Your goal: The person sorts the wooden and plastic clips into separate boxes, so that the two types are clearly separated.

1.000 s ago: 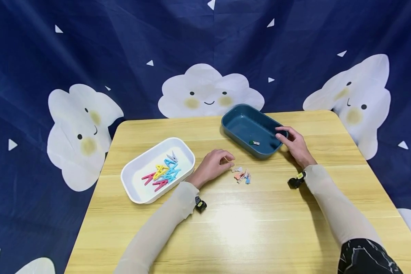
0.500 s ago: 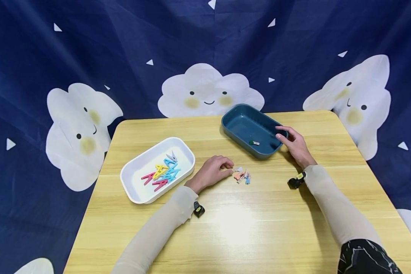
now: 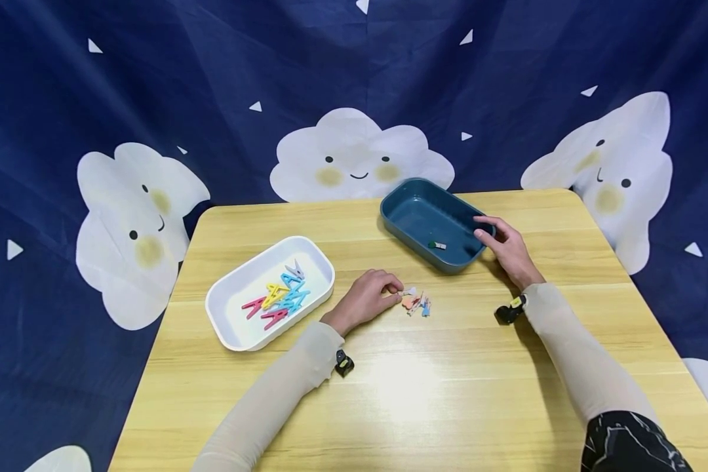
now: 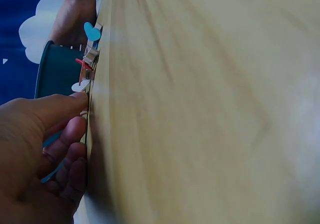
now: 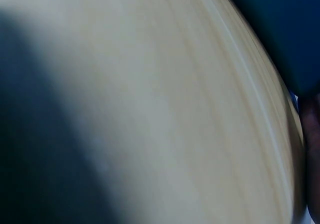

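My left hand [image 3: 362, 303] is low over the table at a small pile of mini wooden clothespins [image 3: 415, 304] with coloured decorations. In the left wrist view its thumb and forefinger pinch a mini clothespin with a white heart [image 4: 80, 86] at the near end of the pile. A blue heart clothespin [image 4: 92, 32] stands out farther along. My right hand [image 3: 509, 254] grips the right end of a dark teal bin [image 3: 415, 246], thumb and fingers over its rim. Inside that bin lies one mini clothespin with a green top [image 3: 438, 246].
A white bin [image 3: 227, 331] at the left holds several plastic clothespins [image 3: 280, 301] in red, yellow, blue and grey. Both bins stand on a wooden table [image 3: 448, 393]. Behind it hangs a navy curtain [image 3: 224, 85] with cloud faces.
My left hand has lowered slightly to the pile, and its thumb and forefinger have closed at the white-heart clothespin. The right hand and the teal bin have stayed in place.
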Demonstrator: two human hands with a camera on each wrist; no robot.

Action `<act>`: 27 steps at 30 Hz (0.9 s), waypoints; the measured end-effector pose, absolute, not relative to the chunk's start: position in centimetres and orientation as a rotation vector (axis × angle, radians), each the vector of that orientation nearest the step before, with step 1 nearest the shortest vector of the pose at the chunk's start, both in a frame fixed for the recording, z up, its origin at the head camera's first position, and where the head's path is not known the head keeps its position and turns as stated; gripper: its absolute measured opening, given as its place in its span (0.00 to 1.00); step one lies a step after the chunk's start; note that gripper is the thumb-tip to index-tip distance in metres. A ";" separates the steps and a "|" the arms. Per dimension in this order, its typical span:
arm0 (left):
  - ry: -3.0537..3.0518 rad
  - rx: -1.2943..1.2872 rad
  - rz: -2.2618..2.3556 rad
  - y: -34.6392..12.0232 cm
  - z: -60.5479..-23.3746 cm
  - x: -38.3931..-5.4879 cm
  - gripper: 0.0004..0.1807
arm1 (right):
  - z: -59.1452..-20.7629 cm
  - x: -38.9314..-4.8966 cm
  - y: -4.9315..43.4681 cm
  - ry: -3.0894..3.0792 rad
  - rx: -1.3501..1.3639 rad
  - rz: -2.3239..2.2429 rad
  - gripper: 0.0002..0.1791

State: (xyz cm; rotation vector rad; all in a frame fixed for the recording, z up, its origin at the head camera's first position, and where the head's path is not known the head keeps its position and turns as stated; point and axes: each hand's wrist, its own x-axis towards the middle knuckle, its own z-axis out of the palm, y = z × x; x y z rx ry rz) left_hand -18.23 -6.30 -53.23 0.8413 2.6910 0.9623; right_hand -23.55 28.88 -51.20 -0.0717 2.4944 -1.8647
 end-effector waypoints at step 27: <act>2.810 0.807 0.890 -5.4 -53.2 -18.2 0.06 | -51.2 -23.7 28.8 2.518 -0.069 -1.841 0.30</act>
